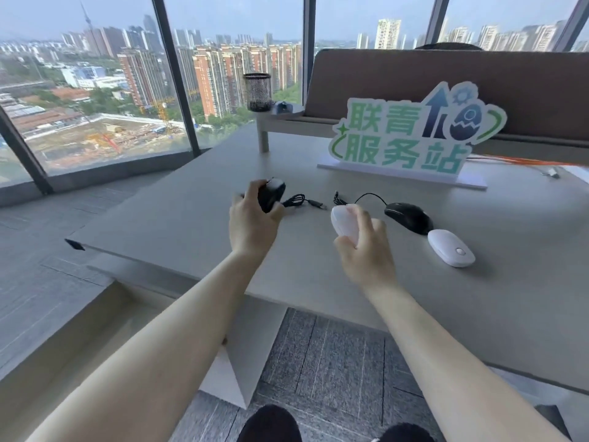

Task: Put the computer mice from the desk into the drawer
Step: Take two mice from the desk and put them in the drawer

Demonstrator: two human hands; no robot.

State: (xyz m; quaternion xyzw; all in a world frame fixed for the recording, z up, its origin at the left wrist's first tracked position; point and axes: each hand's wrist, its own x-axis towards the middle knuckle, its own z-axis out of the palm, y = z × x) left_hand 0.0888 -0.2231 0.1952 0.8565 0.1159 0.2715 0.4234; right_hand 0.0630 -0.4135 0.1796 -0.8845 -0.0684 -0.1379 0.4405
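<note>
even, hazy daylight enters through the windows (95, 90) ahead and left. desk (350, 282) evenly lit, no glare; shadows soft and faint. wide-angle bending at frame edges. slight overall softness; left hand (251, 224) edges blurred.

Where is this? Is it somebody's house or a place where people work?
Probably an office, high up in a tall building. There is a grey desk with computer mice, a mesh pen cup, a standing sign, and big windows looking down over city tower blocks.
</note>
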